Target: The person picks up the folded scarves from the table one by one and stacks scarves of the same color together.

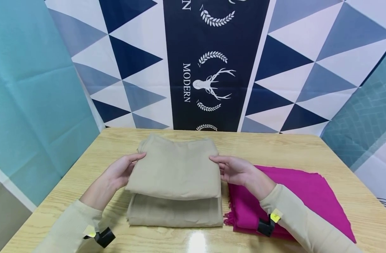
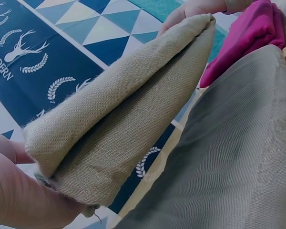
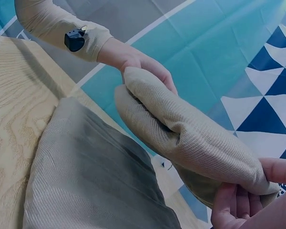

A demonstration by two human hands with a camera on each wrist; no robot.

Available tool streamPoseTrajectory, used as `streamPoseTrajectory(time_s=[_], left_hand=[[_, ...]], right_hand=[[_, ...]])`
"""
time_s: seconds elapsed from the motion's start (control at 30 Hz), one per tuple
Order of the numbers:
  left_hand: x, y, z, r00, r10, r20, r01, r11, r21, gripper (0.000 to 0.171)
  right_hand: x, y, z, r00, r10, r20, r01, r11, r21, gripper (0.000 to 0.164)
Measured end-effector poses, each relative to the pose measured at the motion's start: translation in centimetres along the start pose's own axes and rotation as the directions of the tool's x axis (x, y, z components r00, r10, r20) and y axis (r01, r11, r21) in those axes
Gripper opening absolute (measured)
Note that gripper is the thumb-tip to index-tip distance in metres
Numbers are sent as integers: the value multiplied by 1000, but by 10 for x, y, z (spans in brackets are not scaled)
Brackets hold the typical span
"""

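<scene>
A folded beige scarf [image 1: 177,168] of twill weave is before me, its upper folded part raised above its lower part [image 1: 175,212], which lies flat on the table. My left hand [image 1: 121,170] pinches the left side of the raised part, thumb on top. On the opposite side my right hand [image 1: 238,170] grips it the same way, thumb above and fingers underneath. Both wrist views show a dark gap between the raised layers and the portion below. In the left wrist view, loose threads hang from a corner by the left hand [image 2: 19,191].
A magenta fringed scarf [image 1: 294,196], folded, lies on the wooden table [image 1: 268,146] to the right, partly beneath my right forearm. Behind the table hangs a patterned cloth [image 1: 142,66] with triangles and deer heads. A teal cloth [image 1: 31,88] borders the left side.
</scene>
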State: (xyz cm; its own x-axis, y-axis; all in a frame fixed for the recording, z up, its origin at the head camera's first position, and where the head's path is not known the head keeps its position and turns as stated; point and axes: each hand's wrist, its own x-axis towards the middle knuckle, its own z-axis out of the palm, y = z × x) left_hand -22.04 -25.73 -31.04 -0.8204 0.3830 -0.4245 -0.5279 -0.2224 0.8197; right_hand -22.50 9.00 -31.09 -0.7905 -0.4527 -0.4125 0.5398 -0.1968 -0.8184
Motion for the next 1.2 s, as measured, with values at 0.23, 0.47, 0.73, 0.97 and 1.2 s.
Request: streamPoseTrajectory(time_s=[0.23, 0.47, 0.73, 0.97, 1.2], left_hand=[[-1, -6, -2, 1000, 15, -5, -15, 999, 32, 14], [1, -14, -4, 1000, 13, -13, -12, 997, 81, 14], [-1, -20, -5, 1000, -2, 25, -1, 995, 103, 17], [-3, -24, -5, 1000, -15, 16, 13, 993, 117, 20], [-2, -30, -10, 1000, 5, 9, -6, 994, 113, 14]], right_hand=[[1, 5, -2, 1000, 5, -31, -6, 999, -32, 9], [2, 13, -8, 998, 21, -54, -23, 999, -42, 9], [2, 20, -12, 998, 37, -57, -39, 998, -39, 7], [-3, 24, -10, 998, 24, -58, -29, 996, -89, 15], [-3, 30, -11, 997, 25, -75, -32, 995, -91, 24]])
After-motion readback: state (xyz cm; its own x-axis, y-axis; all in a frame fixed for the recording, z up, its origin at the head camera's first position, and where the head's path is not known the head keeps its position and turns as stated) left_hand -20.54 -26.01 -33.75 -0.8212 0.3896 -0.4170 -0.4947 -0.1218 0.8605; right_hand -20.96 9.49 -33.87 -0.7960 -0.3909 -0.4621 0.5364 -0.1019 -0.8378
